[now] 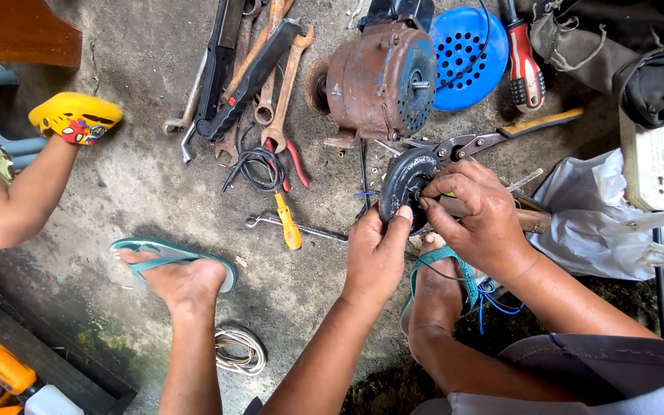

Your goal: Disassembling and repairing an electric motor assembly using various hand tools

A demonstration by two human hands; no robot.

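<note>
My left hand (376, 253) grips the lower edge of a round black motor end cover (403, 181), thumb pressed on its rim. My right hand (476, 207) pinches at the cover's centre hub with its fingertips, and something with a brown handle (536, 220) sticks out past that hand. The cover is held just above the concrete floor, in front of a rusty electric motor (378, 81). My two feet in teal sandals (170, 257) rest on the floor either side of my left arm.
Several wrenches (274, 84), a yellow-handled screwdriver (289, 223), pliers and black wire (259, 165) lie left of the motor. A blue perforated fan cover (466, 46) and red screwdriver (526, 65) lie behind. A white plastic bag (601, 215) sits right. Another person's leg with a yellow shoe (74, 117) is at left.
</note>
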